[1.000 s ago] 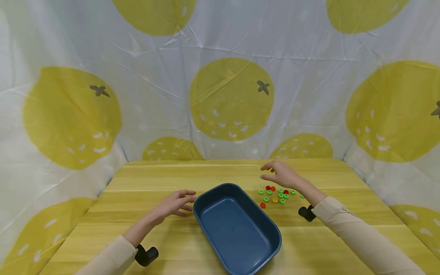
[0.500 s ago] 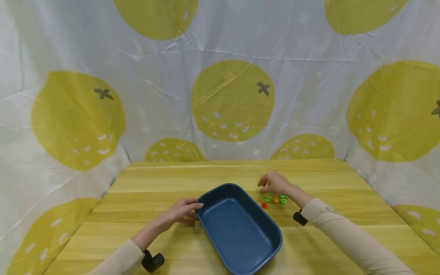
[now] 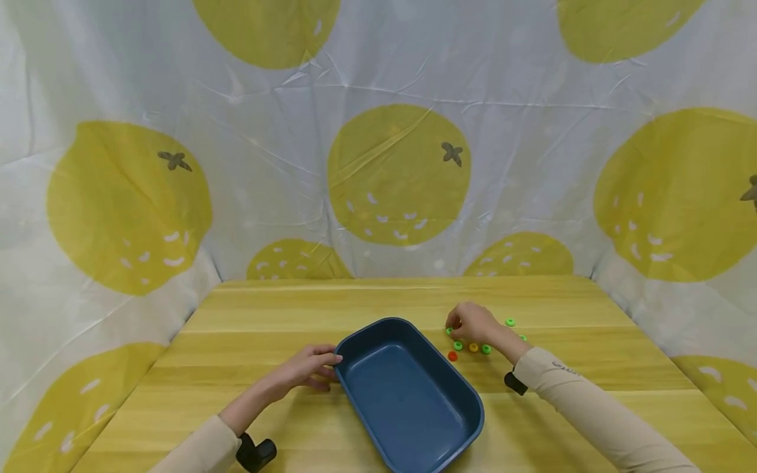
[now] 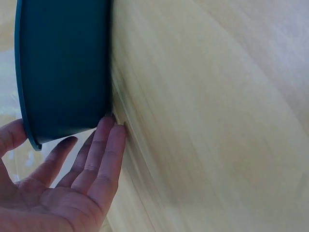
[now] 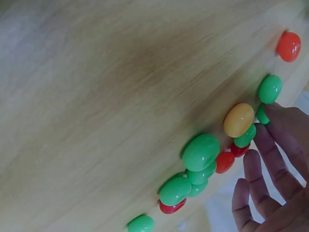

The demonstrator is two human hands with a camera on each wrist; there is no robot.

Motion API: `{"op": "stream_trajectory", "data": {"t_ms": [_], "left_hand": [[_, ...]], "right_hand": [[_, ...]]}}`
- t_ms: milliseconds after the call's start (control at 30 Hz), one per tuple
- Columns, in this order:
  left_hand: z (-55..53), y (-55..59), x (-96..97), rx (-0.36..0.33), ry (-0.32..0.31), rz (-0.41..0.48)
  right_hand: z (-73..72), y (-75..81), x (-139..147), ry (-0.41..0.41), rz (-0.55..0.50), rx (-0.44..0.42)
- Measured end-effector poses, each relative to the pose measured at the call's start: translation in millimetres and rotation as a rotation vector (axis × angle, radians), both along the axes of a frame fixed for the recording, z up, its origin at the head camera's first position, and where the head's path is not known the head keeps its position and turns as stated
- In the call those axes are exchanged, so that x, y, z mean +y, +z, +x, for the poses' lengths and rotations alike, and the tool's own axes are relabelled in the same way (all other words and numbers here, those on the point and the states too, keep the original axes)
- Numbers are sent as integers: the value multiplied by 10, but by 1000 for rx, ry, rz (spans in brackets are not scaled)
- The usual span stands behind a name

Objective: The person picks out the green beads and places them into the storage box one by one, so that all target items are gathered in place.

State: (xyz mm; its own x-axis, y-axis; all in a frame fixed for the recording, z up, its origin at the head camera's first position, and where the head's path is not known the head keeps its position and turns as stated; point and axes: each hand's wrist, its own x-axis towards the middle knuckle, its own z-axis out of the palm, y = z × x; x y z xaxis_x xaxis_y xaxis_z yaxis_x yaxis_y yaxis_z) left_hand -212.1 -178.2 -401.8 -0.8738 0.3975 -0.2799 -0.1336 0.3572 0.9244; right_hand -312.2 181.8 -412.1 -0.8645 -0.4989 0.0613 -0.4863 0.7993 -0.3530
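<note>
A dark blue rectangular tub [image 3: 402, 394] with rounded corners lies on the table. At its far left corner is my left hand [image 3: 307, 368], thumb at the rim and fingers loosely straight along the outer wall, as the left wrist view [image 4: 67, 193] also shows. To the right of the tub my right hand [image 3: 473, 322] reaches down with bent fingers. Its thumb and index fingertip pinch a small green ring-shaped bead [image 5: 263, 115] at the table; the other fingers stay loosely bent. Nearby lie a yellow bead [image 5: 239, 120], a red-orange bead [image 5: 289, 47] and several green ones.
The wooden table [image 3: 284, 309] extends to a hanging cloth [image 3: 526, 164] printed with yellow fruit, which encloses the back and sides. Black wrist cameras [image 3: 255, 453] sit below both forearms. A green bead [image 3: 510, 322] lies beyond the right wrist.
My right hand has lowered toward the beads, its thumb and index finger closing at a green one. My left hand has moved right to the tub's corner. The tub stays in place.
</note>
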Motion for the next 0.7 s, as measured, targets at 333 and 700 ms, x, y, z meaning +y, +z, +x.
{"op": "stream_trajectory", "data": {"t_ms": [333,700], "left_hand": [[-17,-1,-24,-14,-16,33],[-18,8,-28,-30,-7,22]], "right_hand": [[-11,117,-16,29,8,37],[114,876,-547,158,-25,95]]}}
